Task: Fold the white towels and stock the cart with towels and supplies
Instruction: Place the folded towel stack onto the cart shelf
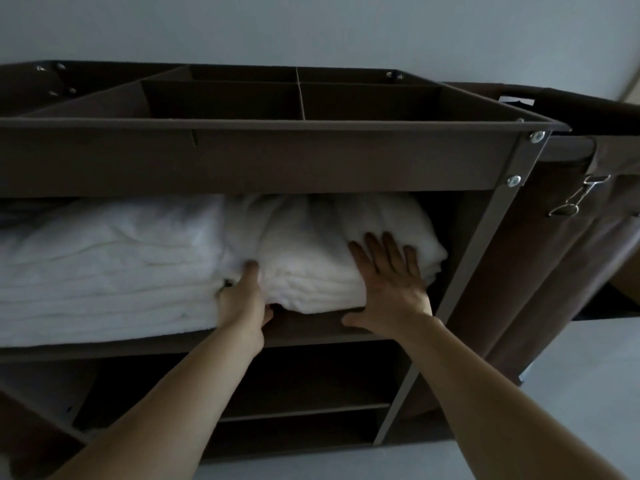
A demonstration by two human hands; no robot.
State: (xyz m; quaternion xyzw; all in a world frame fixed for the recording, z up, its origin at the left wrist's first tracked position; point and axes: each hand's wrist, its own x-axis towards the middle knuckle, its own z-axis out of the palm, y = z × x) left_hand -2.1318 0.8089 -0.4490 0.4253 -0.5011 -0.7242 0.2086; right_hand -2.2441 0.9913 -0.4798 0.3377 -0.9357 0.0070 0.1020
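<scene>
White towel [311, 271], on the cart's [263, 157] upper shelf [311, 327] at the right, is pressed by the right hand's [389, 285] spread fingers [391, 249], the left hand's [242, 303] fingers mostly hidden at its left edge; it is best slid in level.

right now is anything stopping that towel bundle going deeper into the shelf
Both hands are on the towel bundle: right hand flat on it, left hand at its left edge. Its top bunches against the underside of the top tray, and the towel stack crowds its left side. The shelf's back is hidden.
</scene>
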